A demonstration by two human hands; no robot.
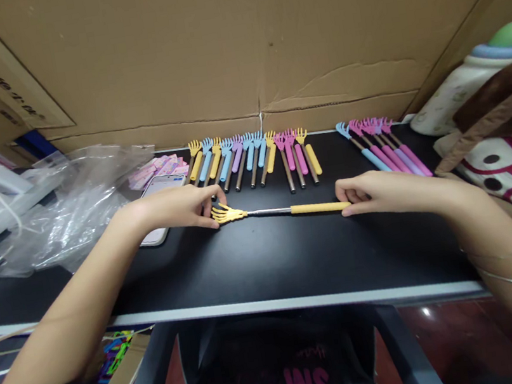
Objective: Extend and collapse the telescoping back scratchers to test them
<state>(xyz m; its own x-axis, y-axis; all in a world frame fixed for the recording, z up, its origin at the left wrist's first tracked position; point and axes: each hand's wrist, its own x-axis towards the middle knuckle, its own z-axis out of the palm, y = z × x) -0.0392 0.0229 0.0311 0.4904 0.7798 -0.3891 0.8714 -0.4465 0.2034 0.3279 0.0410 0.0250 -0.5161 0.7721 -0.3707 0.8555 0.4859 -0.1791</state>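
Note:
A yellow telescopic back scratcher lies stretched out across the black table, claw end to the left. My left hand pinches the yellow claw at its left end. My right hand grips the end of the yellow handle on the right. Behind it, a row of several collapsed back scratchers in yellow, blue, purple and pink lies side by side. A second group of pink and blue back scratchers lies further right.
A phone lies under my left hand, with pink packets behind it. Crumpled clear plastic bags sit at the left. A cardboard wall closes the back. A cloth bag stands at the right.

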